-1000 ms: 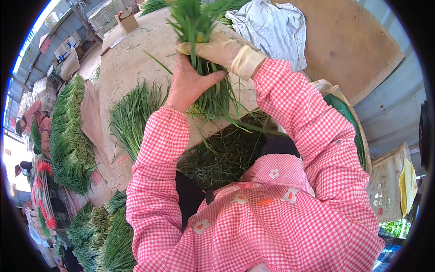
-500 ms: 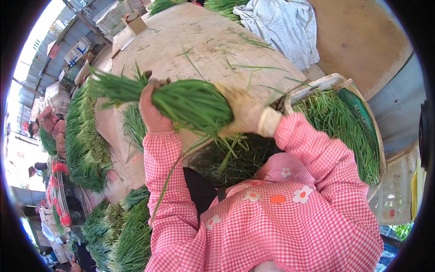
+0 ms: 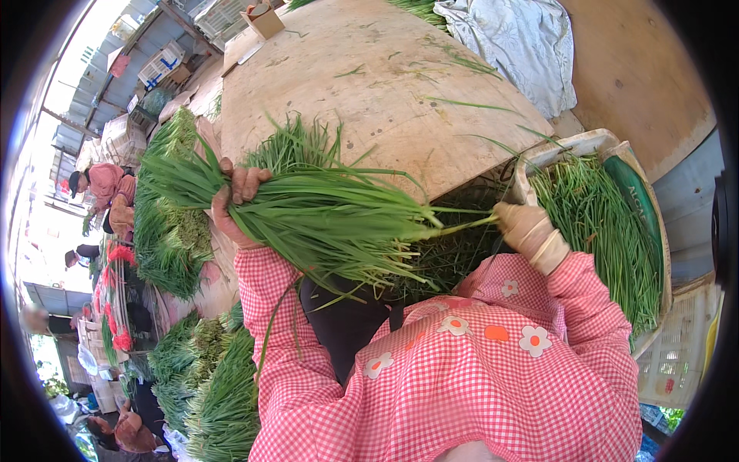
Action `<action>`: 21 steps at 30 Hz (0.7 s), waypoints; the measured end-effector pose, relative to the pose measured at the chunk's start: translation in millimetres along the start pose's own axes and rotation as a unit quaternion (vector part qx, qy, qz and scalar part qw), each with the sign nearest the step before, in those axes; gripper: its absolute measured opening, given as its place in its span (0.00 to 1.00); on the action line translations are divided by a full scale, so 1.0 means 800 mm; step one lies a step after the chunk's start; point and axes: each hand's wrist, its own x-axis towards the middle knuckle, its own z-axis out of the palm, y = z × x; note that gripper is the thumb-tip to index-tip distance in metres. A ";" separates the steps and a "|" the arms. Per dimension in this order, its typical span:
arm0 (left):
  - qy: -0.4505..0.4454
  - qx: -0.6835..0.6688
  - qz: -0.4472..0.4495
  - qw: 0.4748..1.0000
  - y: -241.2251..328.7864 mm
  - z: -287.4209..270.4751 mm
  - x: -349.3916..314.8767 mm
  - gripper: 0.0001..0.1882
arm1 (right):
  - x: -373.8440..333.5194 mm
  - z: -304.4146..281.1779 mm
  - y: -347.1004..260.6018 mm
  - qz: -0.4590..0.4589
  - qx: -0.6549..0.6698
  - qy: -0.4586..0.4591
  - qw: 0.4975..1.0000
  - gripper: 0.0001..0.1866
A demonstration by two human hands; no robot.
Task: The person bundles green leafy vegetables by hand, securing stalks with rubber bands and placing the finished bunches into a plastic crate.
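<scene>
A thick bunch of garlic chives (image 3: 331, 212) lies sideways in front of me, its leaf tips to the left and its cut ends fanned out to the right. My left hand (image 3: 240, 196) is closed around it toward the leafy end. My right hand (image 3: 531, 231), in a pale glove, pinches a few chive stalks (image 3: 466, 222) by their ends. These stalks stretch out taut to the right of the bunch. Behind the bunch, another heap of chives (image 3: 296, 142) rests on the wooden table (image 3: 369, 92). Dark loose greens (image 3: 454, 254) lie below, between my arms.
At my right stands a white crate (image 3: 531, 177) filled with chives, a green piece along its far side. Stacked chive bunches (image 3: 181, 246) line the left, with more (image 3: 223, 393) nearer me. A pale cloth (image 3: 512, 50) and a cardboard box (image 3: 263, 21) are farther back. Several people work at the left.
My right hand has moved off the bunch to the right, drawing a few stalks outward. The bunch has turned and spread, its cut ends now showing. The left hand keeps its hold.
</scene>
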 end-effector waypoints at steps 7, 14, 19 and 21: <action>-0.015 -0.029 -0.010 0.999 -0.015 0.015 -0.002 0.11 | 0.007 -0.018 0.029 0.049 -0.150 -0.105 0.982 0.05; 0.023 -0.027 -0.007 0.999 0.006 0.009 -0.007 0.11 | -0.022 -0.058 0.083 0.135 -0.117 -0.190 0.965 0.18; 0.025 -0.029 -0.066 0.997 -0.044 0.027 -0.012 0.12 | 0.053 -0.061 -0.049 -0.151 0.236 -0.053 0.958 0.42; 0.082 -0.012 -0.090 0.992 -0.065 0.043 -0.013 0.12 | 0.079 -0.025 -0.093 -0.217 0.269 -0.004 0.939 0.43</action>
